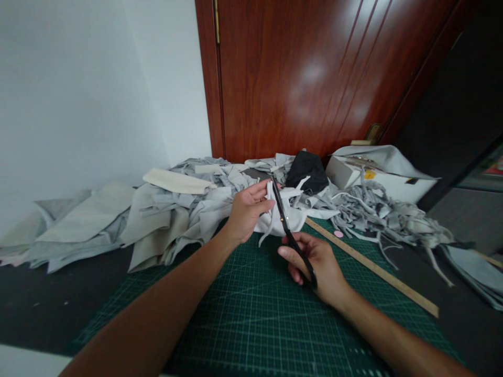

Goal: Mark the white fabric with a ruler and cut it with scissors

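Observation:
In my right hand (318, 264) is a pair of black scissors (285, 220), their blades pointing up and away from me. My left hand (251, 207) pinches a piece of white fabric (293, 215) with narrow strips along its upper edge. The scissor blades lie right beside my left fingertips, against the fabric strips. Whether the blades have cloth between them I cannot tell. Both hands are above a green cutting mat (259, 298) with a printed grid.
Grey and cream fabric pieces (86, 214) are heaped on the left and along the back. A wooden ruler (377, 269) lies slanted on the mat's right. Beyond it are tangled grey strips (385, 214), a white box (346, 173) and a black cloth (306, 170). A wooden door (291, 78) stands behind.

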A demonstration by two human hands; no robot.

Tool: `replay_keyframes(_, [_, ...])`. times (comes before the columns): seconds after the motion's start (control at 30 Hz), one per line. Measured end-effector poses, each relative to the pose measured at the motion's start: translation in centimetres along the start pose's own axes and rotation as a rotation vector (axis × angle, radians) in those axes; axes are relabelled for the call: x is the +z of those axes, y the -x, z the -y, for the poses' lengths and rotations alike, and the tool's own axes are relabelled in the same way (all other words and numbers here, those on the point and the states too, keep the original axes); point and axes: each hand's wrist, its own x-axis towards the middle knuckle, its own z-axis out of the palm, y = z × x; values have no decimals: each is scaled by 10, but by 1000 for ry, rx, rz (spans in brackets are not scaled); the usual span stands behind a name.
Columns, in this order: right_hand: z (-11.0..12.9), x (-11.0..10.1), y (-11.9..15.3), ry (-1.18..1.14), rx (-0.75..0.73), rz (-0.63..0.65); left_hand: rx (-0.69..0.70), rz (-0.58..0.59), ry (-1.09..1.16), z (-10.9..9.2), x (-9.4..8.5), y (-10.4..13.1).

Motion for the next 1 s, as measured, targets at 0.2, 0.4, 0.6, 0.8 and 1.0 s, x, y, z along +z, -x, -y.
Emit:
replay_keyframes(0.2, [10, -19, -9, 5, -86, -155, 289, -497, -456, -8, -35, -21])
replay_keyframes(0.4, [8, -56, -26, 316, -60, -267, 464, -397, -1143, -7, -42, -17])
replay_keyframes(0.6, [12, -78, -34, 1088, 85, -188, 49, 482, -1309, 24, -10, 3])
replay_keyframes(0.8, [18, -84, -36, 1261, 194, -119, -28, 426, -1160, 26, -10, -3])
replay_keyframes(1.0, [32, -83, -29, 1368, 251, 20, -90, 154, -801, -12, -6, -20])
